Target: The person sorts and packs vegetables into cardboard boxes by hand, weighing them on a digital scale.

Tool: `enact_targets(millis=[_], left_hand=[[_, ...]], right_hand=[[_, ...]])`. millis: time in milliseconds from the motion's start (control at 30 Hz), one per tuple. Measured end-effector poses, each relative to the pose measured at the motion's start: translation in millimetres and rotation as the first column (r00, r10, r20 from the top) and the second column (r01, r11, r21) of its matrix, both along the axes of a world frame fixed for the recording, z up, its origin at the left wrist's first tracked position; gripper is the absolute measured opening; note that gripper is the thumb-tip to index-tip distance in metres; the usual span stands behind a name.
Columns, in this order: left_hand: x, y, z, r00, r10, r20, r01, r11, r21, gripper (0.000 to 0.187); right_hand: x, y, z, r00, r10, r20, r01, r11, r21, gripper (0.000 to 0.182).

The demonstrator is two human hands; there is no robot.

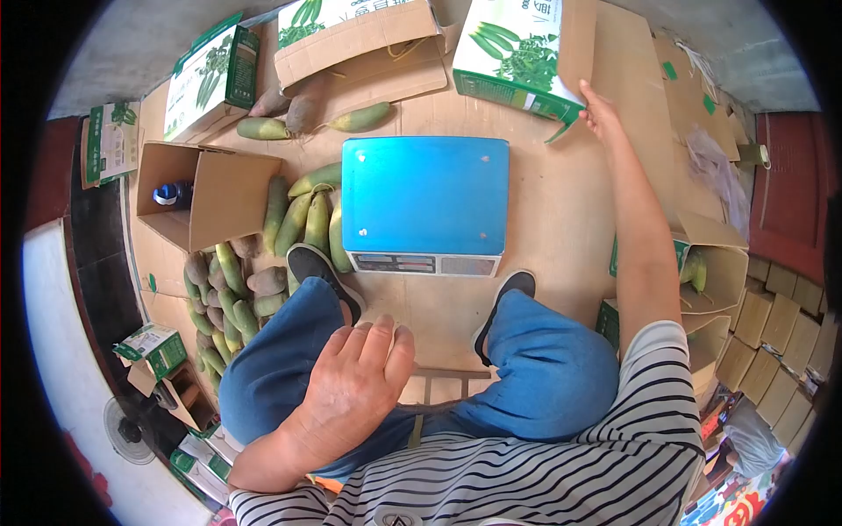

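Note:
My right hand (599,110) reaches far forward and grips the edge of a green and white carton (513,53) printed with long green vegetables, its fingers closed at a corner by the brown flap. My left hand (358,368) is raised over my lap, back upward, fingers curled together; whatever they hold, if anything, is hidden. In front of my feet stands a scale (425,197) with a bare blue platform and a display panel facing me. Green radishes (296,223) lie against the scale's left side, and a larger pile (232,289) spreads farther left.
An open carton (232,200) on the left has a dark blue object inside. Other printed cartons (206,83) stand at the back left, and a tipped brown carton (360,66) lies at the back. On the right, an open carton (715,263) contains green radishes. Cardboard covers the floor.

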State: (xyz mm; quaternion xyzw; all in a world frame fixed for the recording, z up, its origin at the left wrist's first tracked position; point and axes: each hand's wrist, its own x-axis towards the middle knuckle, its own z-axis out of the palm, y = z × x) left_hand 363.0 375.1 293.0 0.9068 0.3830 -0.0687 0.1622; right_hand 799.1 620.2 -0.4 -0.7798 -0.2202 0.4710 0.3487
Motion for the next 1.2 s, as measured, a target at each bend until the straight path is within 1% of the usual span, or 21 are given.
enact_targets(millis=[33,133,167,233,333,400,467,533,600,700,767,867,967,1000,1067,1100,1133,1167,1200], left_hand=[[-1.1,0.4,-0.1,1.000,-0.001,-0.002,0.001,1.000,0.002,0.045],[-3.7,-0.8,0.7,1.000,-0.006,0.007,0.006,1.000,0.009,0.045],[-4.5,-2.0,1.0,1.000,-0.008,0.011,0.007,1.000,0.012,0.045],[-6.6,-5.2,1.4,1.000,-0.019,0.021,0.019,1.000,0.025,0.044],[-9.4,-11.8,3.9,0.999,-0.022,0.029,0.021,1.000,0.022,0.043],[-11.2,-17.1,6.1,0.999,-0.022,0.026,0.021,1.000,0.023,0.043],[-13.9,-23.8,8.1,1.000,-0.025,0.016,0.024,0.999,0.024,0.043],[-17.5,-31.9,8.0,1.000,-0.018,0.015,0.017,0.999,0.039,0.042],[-20.3,-39.2,7.6,1.000,-0.015,0.015,0.015,0.998,0.053,0.042],[-23.2,-49.3,8.5,1.000,-0.023,0.015,0.022,0.998,0.064,0.041],[-25.7,-58.0,8.1,1.000,-0.008,0.001,0.008,0.997,0.073,0.040],[-29.1,-69.7,5.5,0.998,-0.007,0.065,0.001,0.995,0.100,0.034],[-30.2,-82.9,2.1,1.000,-0.016,0.021,0.013,0.989,0.146,0.029],[-31.8,-87.0,-1.5,0.998,-0.013,0.064,0.000,0.980,0.198,0.023],[-34.3,-94.5,-2.1,0.998,-0.016,0.054,0.004,0.977,0.213,0.021],[-34.7,-97.1,-2.6,0.998,-0.024,0.053,0.011,0.975,0.223,0.020],[-35.3,-99.7,-5.0,0.995,-0.031,0.093,0.005,0.963,0.268,0.017],[-35.6,-101.7,-5.0,0.996,-0.034,0.084,0.009,0.960,0.281,0.017],[-35.8,-103.6,-4.5,0.997,-0.034,0.074,0.011,0.956,0.293,0.017]], right_hand=[[-5.7,0.4,4.5,0.997,0.068,0.047,-0.065,0.996,-0.057,0.043],[-20.1,2.8,4.5,0.976,0.218,0.003,-0.218,0.975,-0.045,0.042],[-25.1,4.4,4.9,0.986,0.165,-0.015,-0.163,0.984,0.075,0.040],[-41.4,6.9,19.7,0.995,0.065,-0.073,-0.040,0.951,0.307,0.035],[-58.6,8.1,70.4,0.982,0.128,-0.137,-0.021,0.802,0.597,0.029],[-69.6,-8.5,112.5,0.965,0.248,0.079,-0.244,0.755,0.609,0.027],[-78.1,-39.2,151.8,0.887,0.329,0.324,-0.460,0.686,0.563,0.025],[-83.3,-75.6,188.4,0.736,0.355,0.577,-0.650,0.608,0.456,0.025],[-87.8,-110.9,225.4,0.597,0.391,0.700,-0.779,0.490,0.390,0.021],[-95.4,-163.6,266.1,0.379,0.490,0.785,-0.912,0.344,0.225,0.019],[-107.5,-195.7,274.9,0.236,0.526,0.817,-0.959,0.260,0.109,0.016],[-132.8,-223.0,255.9,-0.014,0.557,0.831,-0.995,0.077,-0.069,0.016],[-141.2,-232.2,218.9,-0.155,0.601,0.784,-0.976,0.028,-0.215,0.016],[-142.9,-231.9,221.0,-0.168,0.594,0.787,-0.972,0.035,-0.233,0.016],[-146.4,-234.2,227.4,-0.189,0.583,0.790,-0.959,0.063,-0.276,0.017],[-150.3,-235.4,230.1,-0.171,0.606,0.777,-0.958,0.083,-0.275,0.019],[-154.0,-235.8,231.9,-0.152,0.627,0.764,-0.955,0.105,-0.277,0.022],[-157.8,-235.0,233.2,-0.134,0.647,0.751,-0.952,0.126,-0.279,0.024],[-162.3,-233.0,232.5,-0.108,0.643,0.758,-0.964,0.120,-0.239,0.028]])
